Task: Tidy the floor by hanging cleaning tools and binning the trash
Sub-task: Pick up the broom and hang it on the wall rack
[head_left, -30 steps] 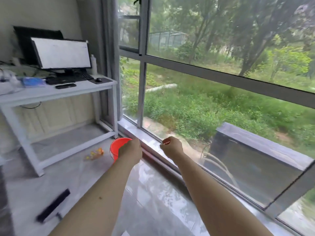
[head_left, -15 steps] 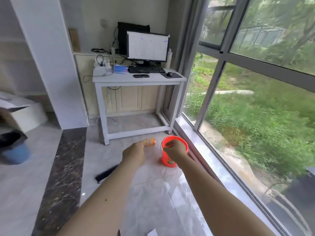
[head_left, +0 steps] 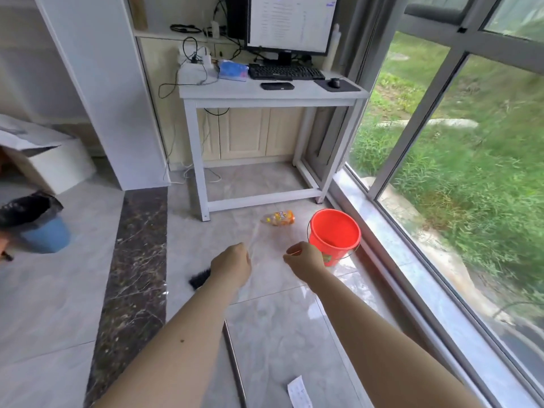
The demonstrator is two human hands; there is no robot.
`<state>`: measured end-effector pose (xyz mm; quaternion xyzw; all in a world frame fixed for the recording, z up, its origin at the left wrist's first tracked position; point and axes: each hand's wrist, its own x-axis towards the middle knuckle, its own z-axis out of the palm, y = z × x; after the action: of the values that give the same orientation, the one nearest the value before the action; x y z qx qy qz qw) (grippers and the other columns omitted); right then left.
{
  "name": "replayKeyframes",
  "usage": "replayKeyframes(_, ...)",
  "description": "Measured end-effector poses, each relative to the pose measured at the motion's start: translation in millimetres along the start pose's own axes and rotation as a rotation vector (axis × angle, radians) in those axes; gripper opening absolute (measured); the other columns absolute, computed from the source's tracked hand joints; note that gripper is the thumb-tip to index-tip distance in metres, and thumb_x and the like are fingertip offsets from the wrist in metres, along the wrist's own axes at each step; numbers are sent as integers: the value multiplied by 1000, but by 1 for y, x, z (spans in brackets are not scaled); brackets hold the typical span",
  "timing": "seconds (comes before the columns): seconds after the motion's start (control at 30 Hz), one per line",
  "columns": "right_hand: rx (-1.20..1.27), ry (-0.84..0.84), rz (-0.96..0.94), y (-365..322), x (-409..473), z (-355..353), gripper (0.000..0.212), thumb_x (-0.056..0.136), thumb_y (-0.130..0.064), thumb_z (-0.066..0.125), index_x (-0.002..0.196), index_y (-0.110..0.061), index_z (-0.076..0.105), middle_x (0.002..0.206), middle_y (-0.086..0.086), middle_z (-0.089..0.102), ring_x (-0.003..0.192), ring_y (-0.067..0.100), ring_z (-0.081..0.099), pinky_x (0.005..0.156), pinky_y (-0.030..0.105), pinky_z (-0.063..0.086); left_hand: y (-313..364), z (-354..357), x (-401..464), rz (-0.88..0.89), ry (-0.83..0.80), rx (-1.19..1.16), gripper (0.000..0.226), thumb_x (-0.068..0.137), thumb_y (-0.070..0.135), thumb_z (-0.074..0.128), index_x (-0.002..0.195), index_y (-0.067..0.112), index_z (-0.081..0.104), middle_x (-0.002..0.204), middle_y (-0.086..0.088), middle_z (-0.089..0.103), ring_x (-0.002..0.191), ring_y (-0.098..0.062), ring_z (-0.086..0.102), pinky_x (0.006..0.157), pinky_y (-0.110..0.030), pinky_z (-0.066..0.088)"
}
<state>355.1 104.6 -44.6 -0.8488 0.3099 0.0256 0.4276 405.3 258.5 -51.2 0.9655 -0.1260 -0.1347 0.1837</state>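
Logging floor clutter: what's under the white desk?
Under the white desk: bare floor tiles, loose white cables at back left, beige cabinet doors behind. Nothing else shows; no trash there.

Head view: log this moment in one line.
left hand: empty | right hand: empty | red bucket: upright on floor | orange wrapper: unbinned | broom: on floor

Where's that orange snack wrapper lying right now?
In the head view, the crumpled orange snack wrapper lies on the grey floor tiles just left of the red plastic bucket, in front of the white desk.
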Motion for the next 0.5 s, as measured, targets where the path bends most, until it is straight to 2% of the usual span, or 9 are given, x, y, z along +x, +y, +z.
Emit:
replayKeyframes(0.07,2,18,42,-1,16,26,26,82,-16,60,107,-11,67,111,9,69,103,26,63,81,29,51,-21,9,24,36,-27,20,23,97,21,40,108,8,55,116,-11,63,107,-33,59,86,-36,48)
replayKeyframes(0.13,12,30,88,-1,32,52,25,82,-15,60,105,-10,67,109,10,69,93,25,62,77,32,52,-42,19,49,74,-58,49,23,97,21,39,108,7,54,116,-12,63,107,-33,60,86,-36,48)
replayKeyframes(0.2,24,30,126,3,43,74,23,83,-14,60,104,-8,66,107,11,69,83,19,56,72,28,47,-60,30,68,108,-93,75,21,97,22,39,104,10,54,115,-12,64,107,-32,60,86,-35,49)
replayKeyframes(0.3,51,33,197,17,62,106,25,83,-14,60,106,-7,66,97,9,67,81,17,53,73,26,46,-82,55,95,144,-152,86,13,98,22,37,90,19,47,114,-9,64,105,-30,62,83,-34,49)
replayKeyframes(0.37,74,28,236,29,72,125,25,84,-13,58,108,-6,65,93,5,63,81,17,52,67,24,44,-92,75,112,166,-186,110,16,98,22,38,97,16,52,114,-8,64,105,-30,62,81,-35,48)
replayKeyframes(0.43,71,21,264,45,85,144,25,85,-14,57,109,-7,64,94,3,61,85,16,52,73,26,46,-101,101,127,182,-226,132,21,98,23,39,106,12,54,112,-8,66,103,-30,63,78,-36,49)
replayKeyframes(0.5,63,10,292,67,95,165,26,86,-14,56,109,-7,63,96,4,62,87,16,53,80,28,48,-110,132,138,195,-268,140,21,98,24,40,106,11,55,110,-9,67,102,-29,63,75,-35,47)
